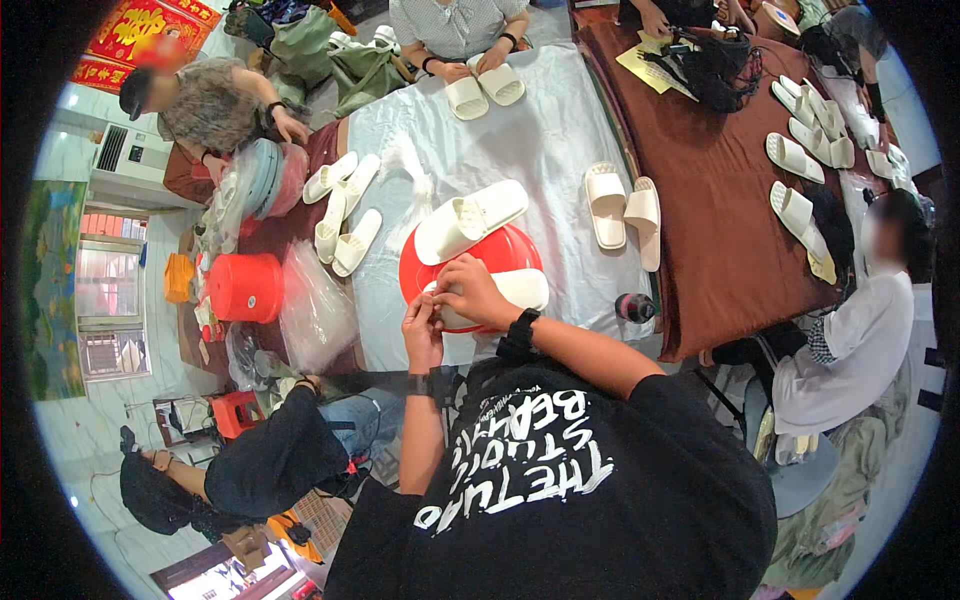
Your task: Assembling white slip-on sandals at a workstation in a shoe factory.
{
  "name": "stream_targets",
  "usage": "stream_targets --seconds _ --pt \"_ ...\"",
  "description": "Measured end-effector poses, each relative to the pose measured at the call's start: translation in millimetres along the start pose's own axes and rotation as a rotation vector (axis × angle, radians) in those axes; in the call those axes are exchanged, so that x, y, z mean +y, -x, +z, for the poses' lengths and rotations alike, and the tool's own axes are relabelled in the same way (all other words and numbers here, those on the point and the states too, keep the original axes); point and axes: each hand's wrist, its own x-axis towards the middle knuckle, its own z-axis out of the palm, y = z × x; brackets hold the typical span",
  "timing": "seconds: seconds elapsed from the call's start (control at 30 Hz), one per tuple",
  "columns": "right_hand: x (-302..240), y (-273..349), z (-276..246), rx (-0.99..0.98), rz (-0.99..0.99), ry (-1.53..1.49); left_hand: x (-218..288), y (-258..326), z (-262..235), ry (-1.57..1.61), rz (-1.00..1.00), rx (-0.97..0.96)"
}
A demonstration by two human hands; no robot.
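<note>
A cream slipper point(497, 203) lies across a round red plastic piece point(522, 250) on the covered table in front of me. A second cream slipper point(527, 290) rests on the near part of the red piece, partly hidden by my right hand. My right hand point(472, 295) is closed over that slipper's left end, its fingertips bunched together. Just beside it, my left hand point(424, 330) is closed in a pinch, its fingertips meeting those of the right. What sits between the fingers is too small and covered to make out.
More cream slippers point(352, 243) lie left and right on the pale sheet point(400, 330). A dark bottle point(634, 308) stands at the near right. At left are a red bucket point(245, 288) and clear plastic bags point(316, 310). Several people work around the tables; one across holds slippers point(498, 84).
</note>
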Motion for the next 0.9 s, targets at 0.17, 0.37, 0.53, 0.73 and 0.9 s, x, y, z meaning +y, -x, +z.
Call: stream_targets --seconds 0.17,0.37,0.53,0.73,0.9 --pt "-1 0 -4 -0.021 0.01 -0.02 1 -1 -2 0.048 0.015 -0.087" --pt "-44 -21 -48 0.118 -0.06 -0.127 -3 -4 -6 -0.013 0.06 -0.004" --pt "-155 -37 -131 -0.006 -0.344 -0.228 -2 -3 5 -0.076 0.101 0.006" --pt "-257 -38 -174 -0.161 -0.77 -0.324 -19 -24 -14 -0.029 0.089 0.024" --pt "-306 -34 -152 0.54 -1.155 -0.352 -7 -16 -2 -0.053 0.082 0.01"
